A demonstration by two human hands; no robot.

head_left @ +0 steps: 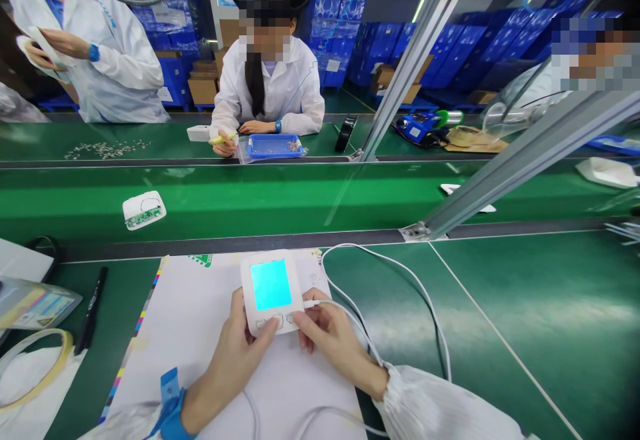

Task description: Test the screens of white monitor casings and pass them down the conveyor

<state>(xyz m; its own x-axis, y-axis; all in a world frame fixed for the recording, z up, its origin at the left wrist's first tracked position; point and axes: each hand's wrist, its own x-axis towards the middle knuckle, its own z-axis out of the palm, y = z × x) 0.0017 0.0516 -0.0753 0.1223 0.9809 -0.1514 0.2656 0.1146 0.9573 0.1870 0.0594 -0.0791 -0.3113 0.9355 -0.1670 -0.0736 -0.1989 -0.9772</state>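
Note:
A white handheld device (247,279) with a lit cyan screen and a row of buttons below it is held up over a white paper sheet (165,333). My left hand (240,340) grips its left side, the thumb on a lower button. On the opposite side, my right hand (327,330) closes on the lower right corner, its thumb at another button. A white cable (313,304) is plugged into the device's right side and passes by my right fingers. The fingers behind the device are partly hidden.
Beyond the bench edge runs a green conveyor belt (260,200) carrying an opened white casing with a circuit board (144,211). A metal post (500,167) slants at right. Left lie a black marker (91,310) and a tape roll (63,367). Co-workers are opposite, near a blue tray (274,155).

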